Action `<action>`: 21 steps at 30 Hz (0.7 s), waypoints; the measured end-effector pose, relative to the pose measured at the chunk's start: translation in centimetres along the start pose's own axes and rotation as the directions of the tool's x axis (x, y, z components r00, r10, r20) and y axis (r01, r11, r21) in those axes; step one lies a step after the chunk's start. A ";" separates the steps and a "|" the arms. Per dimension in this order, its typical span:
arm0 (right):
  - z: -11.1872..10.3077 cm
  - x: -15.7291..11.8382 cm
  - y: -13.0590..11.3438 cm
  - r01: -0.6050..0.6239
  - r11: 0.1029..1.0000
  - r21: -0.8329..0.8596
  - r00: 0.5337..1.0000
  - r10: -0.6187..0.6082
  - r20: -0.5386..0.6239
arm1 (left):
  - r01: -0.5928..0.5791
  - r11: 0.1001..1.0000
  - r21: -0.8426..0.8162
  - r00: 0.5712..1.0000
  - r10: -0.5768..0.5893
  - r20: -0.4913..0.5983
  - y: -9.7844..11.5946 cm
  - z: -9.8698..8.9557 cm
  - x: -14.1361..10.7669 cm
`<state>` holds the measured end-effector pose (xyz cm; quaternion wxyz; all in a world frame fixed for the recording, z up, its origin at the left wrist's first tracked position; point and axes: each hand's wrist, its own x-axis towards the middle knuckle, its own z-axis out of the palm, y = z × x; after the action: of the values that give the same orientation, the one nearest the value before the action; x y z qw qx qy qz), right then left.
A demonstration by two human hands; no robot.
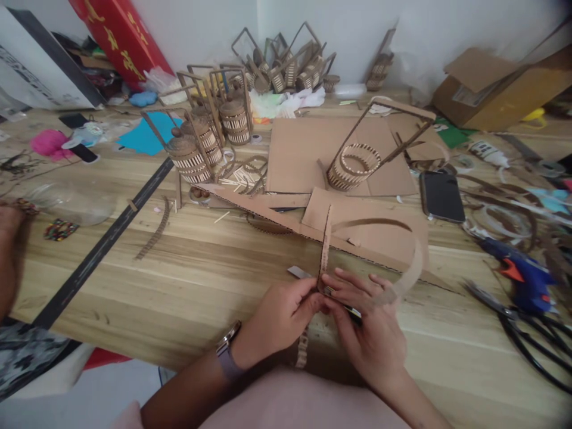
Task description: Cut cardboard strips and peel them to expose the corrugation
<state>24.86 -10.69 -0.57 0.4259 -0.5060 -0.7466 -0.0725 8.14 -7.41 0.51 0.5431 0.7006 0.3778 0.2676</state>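
My left hand (286, 313) is closed, pinching a narrow cardboard strip (326, 244) that stands up from the fingers. Its ridged lower part hangs below them, over the table edge. Close against it, my right hand (370, 325) is closed on the same strip, the fingertips of both hands meeting. A thin brown band (417, 262) curls in a loop beyond the right hand; where it ends is hidden. Something dark and slim shows under the right fingers, too covered to name. A flat metal piece (297, 272) lies just beyond the left hand.
Cardboard sheets (286, 149) lie ahead, bearing a small handled basket (353, 167). More baskets (190, 155) stand at left. On the right are a phone (442, 196), a blue glue gun (522, 274) and scissors (509, 316). Another person's arm (8, 256) rests at far left.
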 end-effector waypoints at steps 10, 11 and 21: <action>0.0 -0.3 0.4 -0.137 0.982 0.128 0.988 0.145 -0.054 | -0.054 0.996 -0.065 0.991 0.061 0.115 0.1 -0.2 -0.2; 0.0 -0.3 0.4 -0.162 0.974 0.157 0.983 0.174 -0.065 | -0.048 0.997 -0.068 0.990 0.056 0.126 0.1 -0.2 -0.2; -0.3 0.1 -0.1 0.010 0.997 0.072 1.000 -0.009 -0.017 | 0.003 0.999 -0.055 1.000 -0.002 0.021 0.0 -0.2 0.0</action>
<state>24.95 -10.85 -0.28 0.4495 -0.4862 -0.7476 -0.0517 8.00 -7.34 0.53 0.5663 0.6877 0.3656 0.2696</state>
